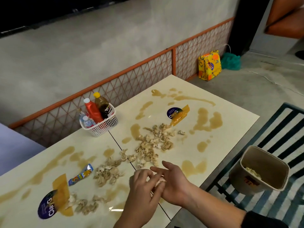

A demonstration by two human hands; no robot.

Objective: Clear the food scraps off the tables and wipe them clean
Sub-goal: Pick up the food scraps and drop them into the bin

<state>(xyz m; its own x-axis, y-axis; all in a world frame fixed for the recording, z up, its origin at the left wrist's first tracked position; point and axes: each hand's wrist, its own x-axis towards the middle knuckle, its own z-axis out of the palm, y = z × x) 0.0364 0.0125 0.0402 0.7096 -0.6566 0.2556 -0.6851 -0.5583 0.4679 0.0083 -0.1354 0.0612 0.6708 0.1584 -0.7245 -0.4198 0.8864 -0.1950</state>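
Cleanup underway: pinching pale food scraps [160, 180] with left grip [143, 190], fingers curled, over right grip [174, 183], palm up and uncurled, at near edge of surface [233, 132]. Probably handling light, limp, greasy; scooping underneath suiting better. Trailing diagonally, near left to far right, amid brown spills [207, 119].

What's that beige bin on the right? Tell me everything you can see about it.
The bin is beige and squarish with rounded corners. It looks like plastic and is open-topped, with no lid. A red marking shows on its side. Pale food scraps lie inside, filling little of it. It stands on a dark-and-light striped surface just off the right edge of the table. Only that surface appears to touch it.
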